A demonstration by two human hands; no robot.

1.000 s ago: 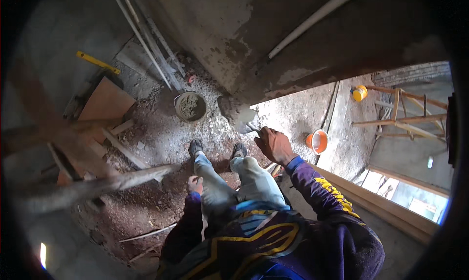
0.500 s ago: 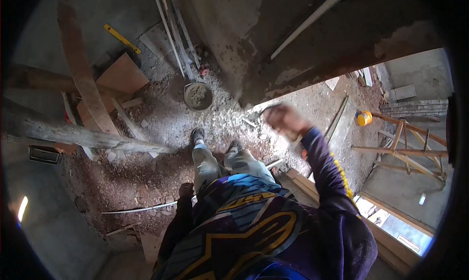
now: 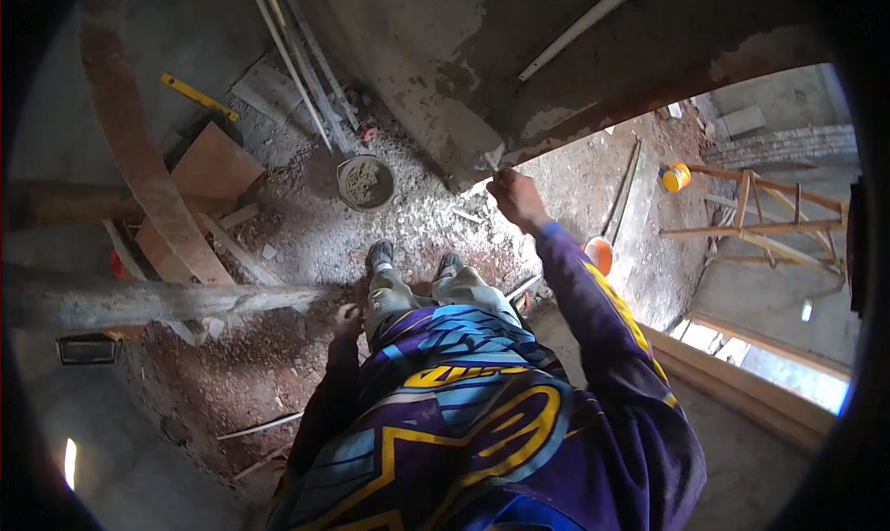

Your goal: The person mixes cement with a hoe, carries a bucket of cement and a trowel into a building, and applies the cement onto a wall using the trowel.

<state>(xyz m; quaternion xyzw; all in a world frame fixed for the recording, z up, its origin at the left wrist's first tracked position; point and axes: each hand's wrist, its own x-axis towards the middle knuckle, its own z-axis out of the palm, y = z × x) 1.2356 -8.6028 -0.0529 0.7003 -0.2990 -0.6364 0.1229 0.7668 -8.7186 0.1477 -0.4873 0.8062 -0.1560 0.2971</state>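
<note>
My right hand (image 3: 517, 200) is closed round a small whitish tool (image 3: 494, 157) whose exact kind I cannot make out. The tool's pale end is up against the lower corner of the damp plastered wall (image 3: 464, 132). My left hand (image 3: 348, 321) hangs low beside my left leg with its fingers curled; whether anything is in them is hidden. Ahead of my feet stands a bucket (image 3: 390, 195) holding grey mortar (image 3: 369, 179).
Long poles (image 3: 295, 63) lean behind the bucket. A yellow spirit level (image 3: 199, 96) and a brown board (image 3: 215, 168) lie at the left, near a wooden beam (image 3: 167, 302). Rightward are an orange-rimmed bucket (image 3: 599, 255), a yellow pail (image 3: 676, 177) and a wooden trestle (image 3: 756, 225).
My right hand has moved left and slightly up to the wall's corner, and the whitish tool now shows. My left hand has shifted up a little. The whole view has turned slightly.
</note>
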